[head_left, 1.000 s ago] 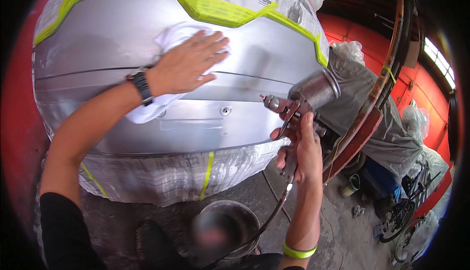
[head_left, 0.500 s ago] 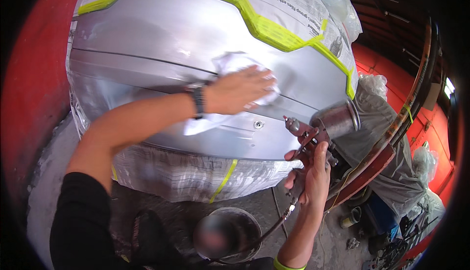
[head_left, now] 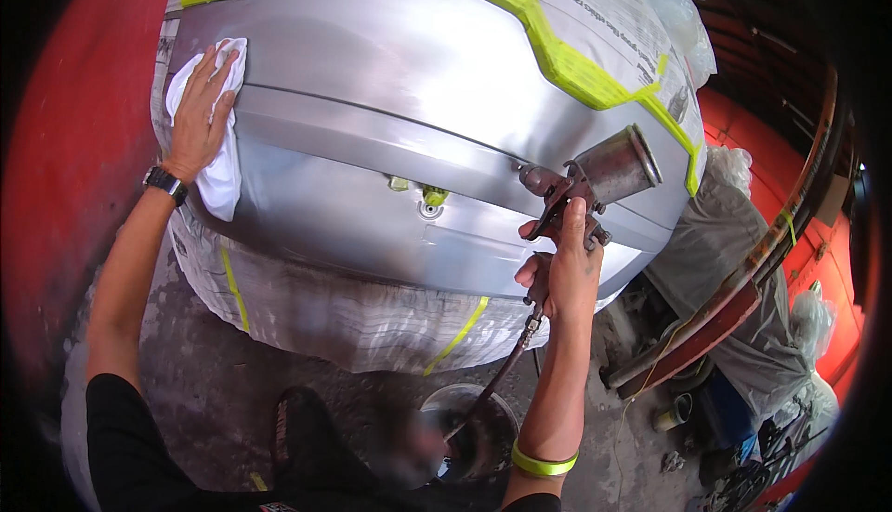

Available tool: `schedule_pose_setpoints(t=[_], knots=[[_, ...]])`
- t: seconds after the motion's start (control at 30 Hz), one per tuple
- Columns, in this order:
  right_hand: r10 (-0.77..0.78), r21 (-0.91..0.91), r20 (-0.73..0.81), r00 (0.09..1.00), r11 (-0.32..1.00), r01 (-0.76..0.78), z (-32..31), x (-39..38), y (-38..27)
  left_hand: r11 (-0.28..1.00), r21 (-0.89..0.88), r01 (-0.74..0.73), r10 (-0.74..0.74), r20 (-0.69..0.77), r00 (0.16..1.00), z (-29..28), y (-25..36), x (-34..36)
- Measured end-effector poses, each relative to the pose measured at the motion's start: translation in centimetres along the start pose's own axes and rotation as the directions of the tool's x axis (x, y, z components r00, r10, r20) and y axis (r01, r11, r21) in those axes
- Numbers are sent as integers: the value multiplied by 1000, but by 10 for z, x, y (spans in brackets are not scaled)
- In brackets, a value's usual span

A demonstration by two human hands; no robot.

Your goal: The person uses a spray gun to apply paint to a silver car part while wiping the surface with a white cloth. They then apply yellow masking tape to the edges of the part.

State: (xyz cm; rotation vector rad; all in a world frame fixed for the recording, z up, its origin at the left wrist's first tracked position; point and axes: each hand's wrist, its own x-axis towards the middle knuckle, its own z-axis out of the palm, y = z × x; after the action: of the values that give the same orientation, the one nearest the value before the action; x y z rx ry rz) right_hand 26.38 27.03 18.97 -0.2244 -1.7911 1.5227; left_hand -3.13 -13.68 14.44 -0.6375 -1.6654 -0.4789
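Note:
My left hand [head_left: 198, 124] holds a white cloth [head_left: 221, 176] against the left end of a silver car panel [head_left: 372, 66]. Its fingers stretch over the cloth, part of which hangs below the palm. In my right hand [head_left: 573, 266] is a spray gun [head_left: 567, 196], gripped by its handle in front of the panel's right side. The gun's metal cup [head_left: 618, 166] tilts up to the right, and a hose [head_left: 497, 377] runs down from its handle. A round lock [head_left: 429, 211] with yellow-green tape beside it shows low on the panel.
Yellow-green tape [head_left: 548, 38] and newspaper edge the panel's top. Masking paper [head_left: 372, 326] covers the part below. A red surface [head_left: 93, 75] stands close on the left. On the floor is a bucket [head_left: 506, 419]; a curved car part [head_left: 715, 312] and grey sheeting [head_left: 697, 233] stand at right.
My left hand has slid the cloth leftward from the panel's middle to its left end. The spray gun has shifted slightly up and left in my right hand, and the view has shifted.

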Motion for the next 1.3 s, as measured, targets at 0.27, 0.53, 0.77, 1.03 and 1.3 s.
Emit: schedule_pose_setpoints(t=[0.27, 0.53, 0.77, 1.03, 1.3], knots=[[-39, -10, 125, 991, 999, 41, 63, -16, -13, 964, -24, 266, -264, -241, 934, 32, 14, -53], [-43, -41, 179, 983, 998, 51, 130, -32, -21, 872, -137, 470, -489, -174, 855, 46, 55, -95], [-57, -52, 295, 954, 996, 76, 184, -45, -31, 891, -142, 432, -452, -175, 875, 27, 58, -93], [-69, -33, 412, 909, 995, 91, 250, -55, -43, 897, -183, 404, -434, -179, 883, 24, 62, -87], [-158, 98, 508, 847, 987, 125, 310, -67, -47, 882, -206, 424, -460, -178, 870, 27, 61, -92]])
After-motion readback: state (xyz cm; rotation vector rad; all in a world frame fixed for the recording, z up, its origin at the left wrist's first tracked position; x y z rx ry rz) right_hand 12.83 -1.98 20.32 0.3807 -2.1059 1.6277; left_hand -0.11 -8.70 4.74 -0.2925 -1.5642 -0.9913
